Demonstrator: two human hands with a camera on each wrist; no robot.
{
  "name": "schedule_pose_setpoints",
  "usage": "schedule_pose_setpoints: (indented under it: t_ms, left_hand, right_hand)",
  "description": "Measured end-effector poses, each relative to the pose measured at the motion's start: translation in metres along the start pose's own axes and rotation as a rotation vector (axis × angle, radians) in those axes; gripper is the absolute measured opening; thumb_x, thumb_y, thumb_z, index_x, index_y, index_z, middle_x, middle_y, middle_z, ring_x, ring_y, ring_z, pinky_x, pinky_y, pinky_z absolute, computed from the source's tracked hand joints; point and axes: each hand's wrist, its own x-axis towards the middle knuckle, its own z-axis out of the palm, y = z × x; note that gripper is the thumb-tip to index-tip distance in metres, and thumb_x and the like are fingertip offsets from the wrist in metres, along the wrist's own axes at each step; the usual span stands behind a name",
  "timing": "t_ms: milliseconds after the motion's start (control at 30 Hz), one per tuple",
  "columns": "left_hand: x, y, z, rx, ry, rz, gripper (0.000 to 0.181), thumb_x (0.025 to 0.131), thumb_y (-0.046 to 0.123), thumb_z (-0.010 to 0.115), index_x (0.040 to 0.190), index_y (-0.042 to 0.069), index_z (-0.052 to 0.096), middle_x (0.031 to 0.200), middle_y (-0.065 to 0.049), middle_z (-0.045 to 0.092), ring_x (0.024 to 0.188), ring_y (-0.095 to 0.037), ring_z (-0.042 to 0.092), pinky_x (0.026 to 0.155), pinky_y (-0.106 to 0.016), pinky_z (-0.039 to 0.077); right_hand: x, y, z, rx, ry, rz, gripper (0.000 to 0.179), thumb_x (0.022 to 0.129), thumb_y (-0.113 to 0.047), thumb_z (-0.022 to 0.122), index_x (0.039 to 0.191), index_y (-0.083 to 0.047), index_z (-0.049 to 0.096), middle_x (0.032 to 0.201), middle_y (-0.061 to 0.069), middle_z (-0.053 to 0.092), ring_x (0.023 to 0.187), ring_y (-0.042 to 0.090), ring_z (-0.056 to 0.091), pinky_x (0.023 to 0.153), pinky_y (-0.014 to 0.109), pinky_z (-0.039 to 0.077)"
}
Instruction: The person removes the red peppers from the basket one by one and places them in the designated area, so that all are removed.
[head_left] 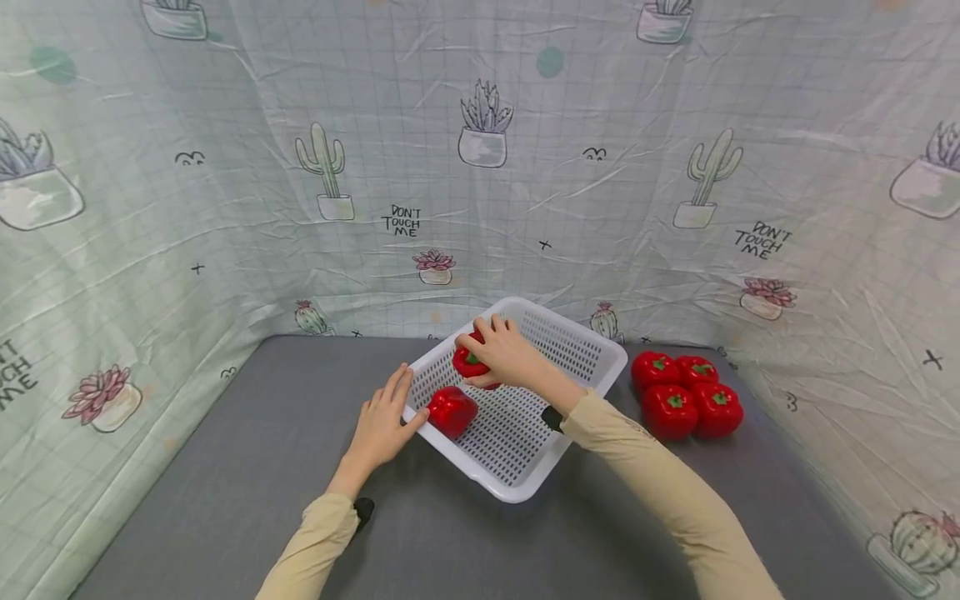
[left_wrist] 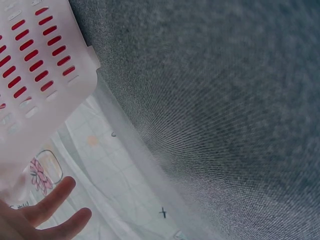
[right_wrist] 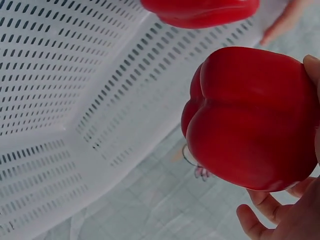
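My right hand (head_left: 507, 353) grips a red bell pepper (right_wrist: 255, 117) over the far left part of a white perforated plastic basket (head_left: 517, 433). In the head view the fingers cover much of this pepper, though a bit of its green stem shows. Another red bell pepper (head_left: 452, 412) lies inside the basket by its left corner. At that corner my left hand (head_left: 381, 425) touches the rim, fingers mostly straight and thumb over the edge. The left wrist view shows the basket's outer wall (left_wrist: 45, 65) with red behind its slots, and spread fingers (left_wrist: 52, 202) below.
Several red bell peppers (head_left: 684, 396) with green stems stand grouped on the grey table (head_left: 262, 467), to the right of the basket. A light curtain (head_left: 555, 208) printed with potted cacti hangs behind the table and along both sides.
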Motion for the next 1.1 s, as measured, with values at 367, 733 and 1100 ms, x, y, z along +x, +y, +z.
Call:
schedule_pose_setpoints:
  t_ms: [367, 733, 1100]
  left_hand:
    - [-0.001, 0.0, 0.001, -0.007, -0.002, 0.002, 0.07, 0.083, 0.04, 0.052, 0.14, 0.007, 0.029, 0.145, -0.012, 0.028, 0.11, -0.037, 0.047, 0.087, -0.057, 0.038]
    - [0.001, 0.001, 0.0, 0.009, -0.008, -0.002, 0.07, 0.084, 0.042, 0.051, 0.14, 0.007, 0.029, 0.145, -0.011, 0.028, 0.109, -0.037, 0.047, 0.086, -0.057, 0.038]
    - [0.001, -0.001, -0.001, 0.019, 0.02, 0.024, 0.072, 0.083, 0.05, 0.048, 0.138, 0.005, 0.031, 0.143, -0.012, 0.031, 0.105, -0.039, 0.048, 0.084, -0.059, 0.038]
  right_hand:
    - [-0.03, 0.011, -0.015, 0.139, 0.094, 0.022, 0.051, 0.073, -0.045, 0.065, 0.114, -0.02, 0.047, 0.107, 0.009, 0.048, 0.095, 0.026, 0.042, 0.075, 0.037, 0.038]
    - [-0.064, 0.017, -0.013, 0.2, 0.166, 0.073, 0.056, 0.069, -0.046, 0.069, 0.114, -0.018, 0.05, 0.11, 0.009, 0.048, 0.097, 0.026, 0.043, 0.075, 0.038, 0.043]
    - [-0.098, 0.016, -0.01, 0.242, 0.248, 0.118, 0.071, 0.059, -0.043, 0.076, 0.118, -0.015, 0.049, 0.11, 0.01, 0.049, 0.098, 0.025, 0.045, 0.076, 0.039, 0.049]
